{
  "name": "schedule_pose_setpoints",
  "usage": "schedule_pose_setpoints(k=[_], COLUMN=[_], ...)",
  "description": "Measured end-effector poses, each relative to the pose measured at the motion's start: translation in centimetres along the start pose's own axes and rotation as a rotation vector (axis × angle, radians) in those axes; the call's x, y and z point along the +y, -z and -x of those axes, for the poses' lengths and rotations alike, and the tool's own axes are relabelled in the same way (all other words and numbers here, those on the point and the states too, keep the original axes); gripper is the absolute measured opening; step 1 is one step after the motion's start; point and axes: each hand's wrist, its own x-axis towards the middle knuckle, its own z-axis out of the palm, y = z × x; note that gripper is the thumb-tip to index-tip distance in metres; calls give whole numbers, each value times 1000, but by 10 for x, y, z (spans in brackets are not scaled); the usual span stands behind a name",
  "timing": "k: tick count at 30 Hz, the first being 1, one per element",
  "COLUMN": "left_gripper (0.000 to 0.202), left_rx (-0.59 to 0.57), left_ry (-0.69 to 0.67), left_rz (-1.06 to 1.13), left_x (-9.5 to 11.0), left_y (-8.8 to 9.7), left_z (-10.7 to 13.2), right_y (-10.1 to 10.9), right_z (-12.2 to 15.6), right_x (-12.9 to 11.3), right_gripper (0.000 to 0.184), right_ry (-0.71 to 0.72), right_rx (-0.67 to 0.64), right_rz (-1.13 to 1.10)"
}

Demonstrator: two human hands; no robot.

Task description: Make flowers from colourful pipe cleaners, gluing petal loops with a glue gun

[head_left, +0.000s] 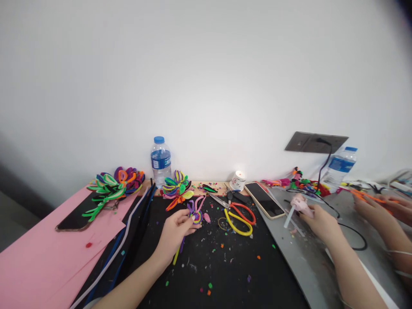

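Note:
My left hand (180, 227) pinches a coiled pipe-cleaner piece (197, 217) in purple, yellow and pink, with loops standing up and yellow and purple stems hanging below. A small pink oval (206, 218) is just right of it. My right hand (318, 221) is closed around a pale pink glue gun (299, 202) over the grey surface. From the gun sticks out a translucent glue stick (289, 217). Scissors (240, 216) with one red and one yellow handle lie between my hands, blades toward the left. Part of the gun is hidden by my fingers.
Pipe-cleaner flowers (177, 186) and a larger bunch (117, 184) stand at the back left. Nearby are a water bottle (161, 161), a phone (265, 201), a paper cup (237, 181) and a black cable (357, 246). At right, another person's hands (373, 210) hold orange pipe cleaners.

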Motion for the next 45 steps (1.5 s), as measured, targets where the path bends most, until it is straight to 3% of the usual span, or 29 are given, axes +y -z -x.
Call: schedule_pose_setpoints(k=[3,6,8,10,14,18,23,26,32,37,41,45], left_gripper=[29,31,33,34,30,28,27,26,27,29,31,30], left_rx=[-1,18,43,57,72,105,138,154,185,186,186,169], left_ry=[-3,-12,-39,-91,-185,-224,-250,-257,-300,-285,-257,-238], left_rz=[10,38,80,132,188,182,214,217,260,256,237,237], left_x=[1,1,1,1,4,6,7,8,7,7,9,8], left_y=[-1,0,1,3,5,6,9,12,16,17,16,15], left_z=[0,-1,-2,-3,-3,-3,-6,-8,-14,-15,-14,-13], right_y=[-4,1,12,30,71,89,64,43,16,3,-1,5], right_z=[-2,2,9,16,28,46,78,80,47,34,26,14], right_x=[-1,-9,-18,-33,-86,-167,-251,-277,-302,-321,-329,-321], right_gripper=[46,43,43,47,30,21,11,10,20,24,18,23], right_ry=[-19,-65,-144,-169,140,407,679,700,568,589,588,523], right_rx=[-121,-151,-122,-6,140,-41,-385,-443,-291,-302,-320,-303], right_rz=[83,177,224,217,-30,-364,-559,-531,-509,-566,-664,-841])
